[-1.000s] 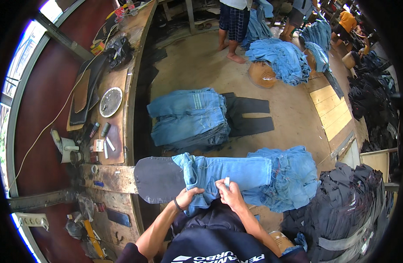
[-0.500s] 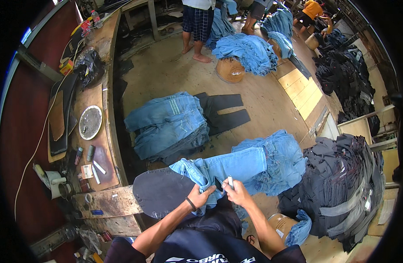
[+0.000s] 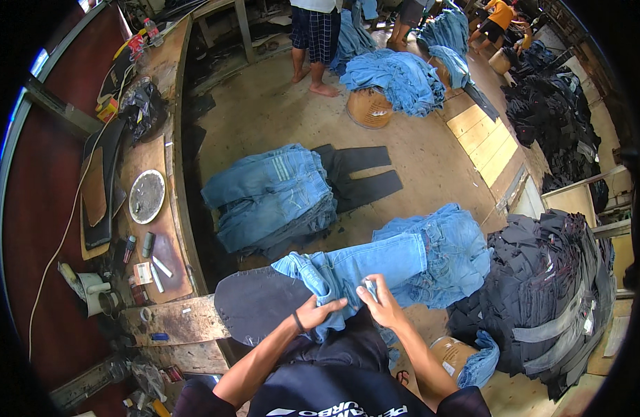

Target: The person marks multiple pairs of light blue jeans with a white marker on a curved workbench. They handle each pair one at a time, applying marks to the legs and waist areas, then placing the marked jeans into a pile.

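A pair of light-blue jeans (image 3: 396, 260) lies drawn over a dark, rounded board (image 3: 254, 306) in front of me. My left hand (image 3: 316, 313) grips the bunched denim at its near edge, thumb on top and pointing right. Just to its right, my right hand (image 3: 382, 304) is closed around a small pale stick-like tool (image 3: 370, 286), held above or against the jeans leg; contact is unclear. The fingers hide most of the tool, so its exact kind does not show. More light-blue jeans (image 3: 459, 260) hang beyond the right end of the leg.
A wooden bench (image 3: 170, 250) on the left carries a round pan (image 3: 147, 197). Stacked blue jeans (image 3: 271, 194) lie ahead, dark garments (image 3: 542, 292) at right. A drum (image 3: 368, 108) piled with denim and a person (image 3: 316, 42) stand farther off. Another drum (image 3: 448, 354) is beside me.
My right hand has turned slightly, and less of the pale tool shows. The dark gap in the denim between my hands is no longer visible. The whole view has shifted a little.
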Available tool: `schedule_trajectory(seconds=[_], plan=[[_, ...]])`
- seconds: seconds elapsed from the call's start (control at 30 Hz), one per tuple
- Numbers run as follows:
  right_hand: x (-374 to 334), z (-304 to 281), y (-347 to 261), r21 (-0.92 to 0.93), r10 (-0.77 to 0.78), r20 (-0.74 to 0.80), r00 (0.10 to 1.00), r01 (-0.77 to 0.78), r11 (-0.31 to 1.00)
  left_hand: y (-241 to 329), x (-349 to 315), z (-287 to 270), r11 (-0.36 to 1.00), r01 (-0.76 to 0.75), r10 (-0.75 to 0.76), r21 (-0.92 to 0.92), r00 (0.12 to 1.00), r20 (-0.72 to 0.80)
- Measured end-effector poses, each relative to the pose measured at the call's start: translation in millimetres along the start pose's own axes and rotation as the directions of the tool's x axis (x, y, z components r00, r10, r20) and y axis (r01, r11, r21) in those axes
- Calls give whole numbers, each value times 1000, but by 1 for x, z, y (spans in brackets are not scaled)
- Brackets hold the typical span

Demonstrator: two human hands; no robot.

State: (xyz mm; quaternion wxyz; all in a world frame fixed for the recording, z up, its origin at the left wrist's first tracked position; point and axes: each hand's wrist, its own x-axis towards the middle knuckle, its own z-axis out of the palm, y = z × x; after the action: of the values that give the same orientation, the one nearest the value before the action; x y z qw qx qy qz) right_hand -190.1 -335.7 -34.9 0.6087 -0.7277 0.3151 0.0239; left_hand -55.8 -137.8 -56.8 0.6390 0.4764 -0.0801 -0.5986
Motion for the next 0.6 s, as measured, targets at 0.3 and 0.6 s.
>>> schedule_trajectory(seconds=[0.3,0.6], plan=[[-29,-17,-59,-451,-133,216,967,220,865,-1,-4,-39,973,217,-229,82,955,187],[-16,-21,-59,-581,-178,110,978,209,787,-26,-4,-41,982,185,-187,44,981,53]])
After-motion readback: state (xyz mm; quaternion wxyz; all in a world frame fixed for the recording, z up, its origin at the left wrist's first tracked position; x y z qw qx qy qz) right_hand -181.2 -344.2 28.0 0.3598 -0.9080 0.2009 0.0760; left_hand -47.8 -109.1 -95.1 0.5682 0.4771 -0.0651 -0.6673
